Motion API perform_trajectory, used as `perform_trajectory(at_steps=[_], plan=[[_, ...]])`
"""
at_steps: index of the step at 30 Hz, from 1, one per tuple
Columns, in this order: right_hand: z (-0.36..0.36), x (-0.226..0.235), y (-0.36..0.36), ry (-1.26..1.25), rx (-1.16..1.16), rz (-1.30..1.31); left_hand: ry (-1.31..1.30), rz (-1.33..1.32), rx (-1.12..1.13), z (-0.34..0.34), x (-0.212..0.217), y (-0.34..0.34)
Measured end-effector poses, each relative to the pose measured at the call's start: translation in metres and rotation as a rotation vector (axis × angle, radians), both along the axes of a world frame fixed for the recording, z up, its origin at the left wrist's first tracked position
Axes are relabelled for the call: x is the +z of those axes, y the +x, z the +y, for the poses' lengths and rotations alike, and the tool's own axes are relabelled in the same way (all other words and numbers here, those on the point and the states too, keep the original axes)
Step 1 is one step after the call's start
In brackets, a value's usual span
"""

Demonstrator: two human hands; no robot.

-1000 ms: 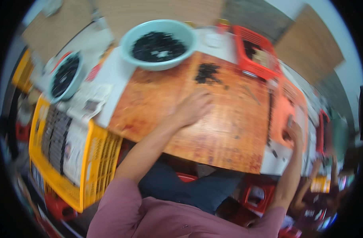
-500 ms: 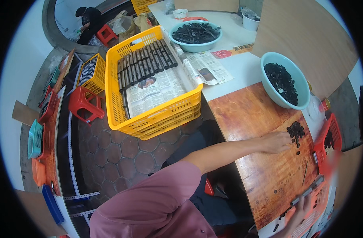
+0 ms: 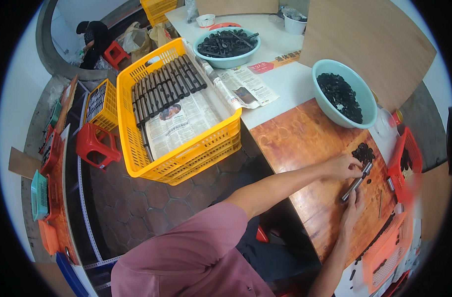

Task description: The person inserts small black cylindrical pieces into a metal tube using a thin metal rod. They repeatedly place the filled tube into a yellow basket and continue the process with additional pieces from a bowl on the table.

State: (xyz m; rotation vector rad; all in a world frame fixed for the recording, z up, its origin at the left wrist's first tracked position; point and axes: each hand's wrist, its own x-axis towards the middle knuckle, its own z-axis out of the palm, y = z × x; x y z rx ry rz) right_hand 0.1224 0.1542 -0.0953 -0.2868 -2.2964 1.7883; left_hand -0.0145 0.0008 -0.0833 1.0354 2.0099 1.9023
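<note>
My right hand (image 3: 352, 214) is closed around a dark grey metal tube (image 3: 353, 190), which slants up over the brown board. At the tube's upper end my left hand (image 3: 345, 167) has its fingers pinched together. Whatever they hold is too small to make out. Just beyond those fingertips lies a heap of small black pieces (image 3: 363, 152), a few of them loose beside the tube. A thin rod (image 3: 381, 204) rests on the board to the right of my right hand.
A light blue basin (image 3: 369, 106) of black pieces stands behind the brown board (image 3: 280, 143). Red (image 3: 411, 148) and orange (image 3: 391, 242) baskets line the right. Left of the table, a yellow crate (image 3: 186, 158) holds similar tubes on newspaper. A person (image 3: 95, 39) is at the far left.
My right hand has brought the tube from beside the orange basket to the board's middle, meeting my left hand. My left hand stays near the heap. The whole view has shifted slightly.
</note>
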Motion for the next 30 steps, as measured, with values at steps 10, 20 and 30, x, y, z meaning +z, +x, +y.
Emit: perform_trajectory(at_steps=[10,20,30], plan=[[-0.004,-0.007,0.008,0.024,-0.054,0.107,0.221,-0.355,-0.252,0.001,-0.002,0.002],[-0.017,0.01,0.004,-0.155,-0.084,0.029,0.256,-0.66,-0.431,0.005,0.002,-0.01],[-0.013,0.013,0.006,-0.335,-0.067,0.018,0.208,-0.689,-0.453,0.014,-0.002,-0.008]])
